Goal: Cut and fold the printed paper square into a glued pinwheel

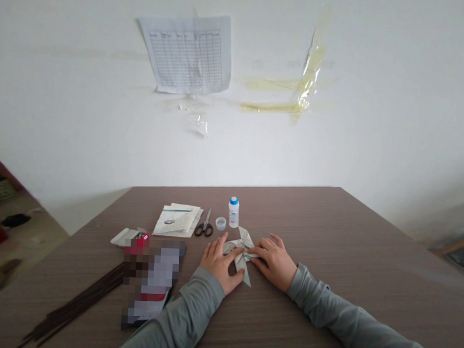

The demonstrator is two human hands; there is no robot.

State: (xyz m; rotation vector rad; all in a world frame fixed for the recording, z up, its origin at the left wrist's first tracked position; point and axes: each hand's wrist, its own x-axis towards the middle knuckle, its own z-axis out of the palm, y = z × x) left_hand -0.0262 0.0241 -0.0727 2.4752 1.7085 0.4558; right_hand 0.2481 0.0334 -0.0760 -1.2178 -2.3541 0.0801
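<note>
A folded pinwheel of printed paper lies on the table between my hands, its pointed blades spread out. My left hand is on its left side, with the index finger reaching to the middle and the thumb by the lower blade. From the right, my right hand has its thumb and index finger closed at the pinwheel's right blade near the centre. The fingers hide part of the folds. Just behind stand a white bottle with a blue cap and a small clear cup.
Black-handled scissors lie beside stacked paper squares. Further left are an opened small box, a bundle of thin dark sticks and a blurred-out phone-like object. The table meets a white wall.
</note>
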